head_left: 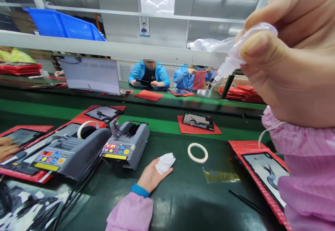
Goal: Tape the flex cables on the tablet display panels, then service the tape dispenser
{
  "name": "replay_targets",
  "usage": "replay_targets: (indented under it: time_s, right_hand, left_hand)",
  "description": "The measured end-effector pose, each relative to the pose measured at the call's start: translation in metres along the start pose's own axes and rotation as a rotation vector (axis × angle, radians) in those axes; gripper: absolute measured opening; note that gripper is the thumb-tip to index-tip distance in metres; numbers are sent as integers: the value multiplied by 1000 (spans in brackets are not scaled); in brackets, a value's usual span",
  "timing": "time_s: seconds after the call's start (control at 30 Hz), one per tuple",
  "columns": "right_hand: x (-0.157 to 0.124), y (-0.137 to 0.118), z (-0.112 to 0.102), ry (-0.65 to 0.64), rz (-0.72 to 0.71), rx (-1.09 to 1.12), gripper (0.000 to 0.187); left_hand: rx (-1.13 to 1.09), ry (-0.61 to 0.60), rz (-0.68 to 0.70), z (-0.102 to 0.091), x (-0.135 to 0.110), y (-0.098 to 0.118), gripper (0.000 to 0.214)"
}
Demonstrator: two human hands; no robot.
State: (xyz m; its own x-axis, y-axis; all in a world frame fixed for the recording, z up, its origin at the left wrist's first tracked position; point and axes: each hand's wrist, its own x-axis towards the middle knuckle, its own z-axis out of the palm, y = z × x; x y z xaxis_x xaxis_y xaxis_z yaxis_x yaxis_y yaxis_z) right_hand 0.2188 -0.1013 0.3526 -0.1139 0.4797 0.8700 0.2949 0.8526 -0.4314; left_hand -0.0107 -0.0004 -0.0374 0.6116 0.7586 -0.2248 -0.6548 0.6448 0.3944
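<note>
High at the right, close to the camera, my right hand pinches a small translucent plastic dropper bottle between thumb and fingers, its nozzle tilted down to the left. Lower down, my left hand is held palm up over the dark green bench with a folded white wipe on its fingers, the thumb stretched out beside it. A ring of whitish tape lies to the right of the wipe. Below my right sleeve, a flat panel rests on a red bubble sleeve.
Two grey tape dispensers stand to the left, with cables and scraps in front. A clear yellowish film and black tweezers lie at the right. Another person's hand is at the far left. Co-workers sit across the line.
</note>
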Motion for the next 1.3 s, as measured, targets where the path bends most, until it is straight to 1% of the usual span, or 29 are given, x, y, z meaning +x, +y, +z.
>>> replay_targets:
  time_s: [0.1, 0.2, 0.27, 0.37, 0.4, 0.47, 0.57, 0.67, 0.73, 0.9, 1.0, 1.13, 1.23, 1.3]
  right_hand:
    - [1, 2, 1, -5, -24, 53, 14]
    - [3, 4, 0, -21, -34, 46, 19]
    - [5, 5, -1, -59, -19, 39, 25]
    - [6, 5, -2, -154, 25, 75, 37]
    - [6, 5, -2, -183, 38, 94, 38]
    - [6, 4, 0, -219, 60, 127, 34]
    - [4, 1, 2, -230, 63, 152, 26]
    - [2, 0, 3, -226, 56, 124, 24]
    - [2, 1, 2, -234, 50, 121, 28]
    - [1, 7, 0, -290, 29, 159, 37]
    - [0, 8, 1, -302, 33, 151, 40]
    - [-2, 7, 2, -291, 94, 190, 43]
    - [-3, 9, 0, -292, 147, 200, 44]
    - [-2, 12, -2, -315, 133, 213, 47]
  left_hand:
    - [-1, 11, -4, 1, 0, 0, 51]
    - [-2, 11, -6, 1, 0, 1, 51]
    - [-2, 7, -9, 1, 1, 1, 51]
    - [-4, -3, -10, -1, 1, 2, 52]
    - [-4, -7, -9, -2, 2, 3, 53]
    - [-5, -14, -4, -4, 2, 3, 56]
    - [-4, -20, 0, -5, 3, 3, 61]
    - [-5, -22, 0, -5, 3, 3, 63]
    - [-8, -16, 1, -3, 2, 3, 59]
    - [-18, 12, -3, 1, 1, 3, 37]
    - [-24, 28, -8, 3, 0, 4, 33]
    - [-33, 47, -9, 5, -1, 4, 37]
    - [-41, 58, -10, 7, -1, 3, 49]
    - [-48, 62, -7, 9, -1, 2, 57]
